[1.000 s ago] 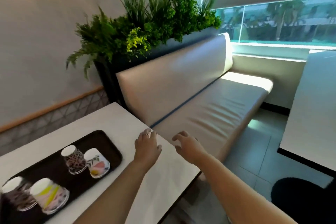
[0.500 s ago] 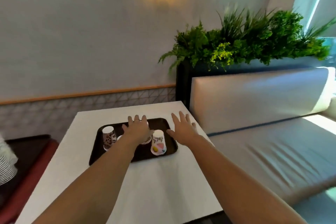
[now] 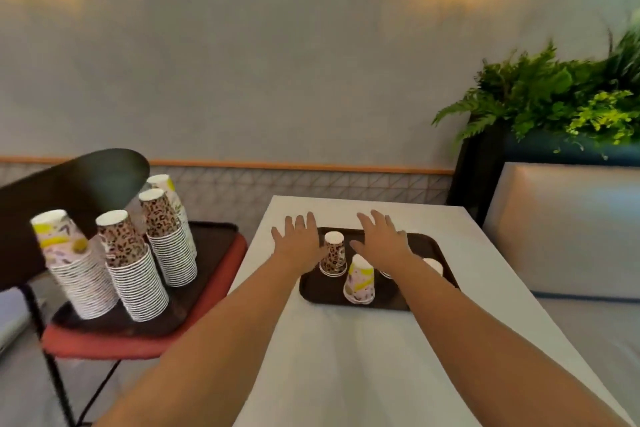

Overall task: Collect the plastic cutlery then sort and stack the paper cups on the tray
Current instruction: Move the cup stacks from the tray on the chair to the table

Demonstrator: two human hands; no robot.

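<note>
- A white table (image 3: pixel 398 374) fills the middle, with a pale bench seat (image 3: pixel 568 229) on its right side.
- A chair with a red cushion (image 3: pixel 114 340) stands to the left of the table, and a dark tray (image 3: pixel 207 246) rests on the cushion.
- Green plants (image 3: pixel 554 94) sit in a dark box behind the bench.
- A second dark tray (image 3: pixel 426 246) lies on the table, near its far end.
- Four tall stacks of paper cups (image 3: pixel 135 281) stand upside down on the chair tray; two have leopard spots and two have yellow marks.
- The left hand (image 3: pixel 299 243) is flat with fingers spread wide, over the left edge of the table tray, holding nothing.
- The right hand (image 3: pixel 382 241) is also spread wide over the middle of that tray, holding nothing.
- A leopard cup (image 3: pixel 334 255) stands upside down on the table tray, between the two hands.
- A cup with yellow marks (image 3: pixel 360 281) stands upside down just in front of it.
- Part of a white cup (image 3: pixel 434 265) peeks out from behind the right arm.
</note>
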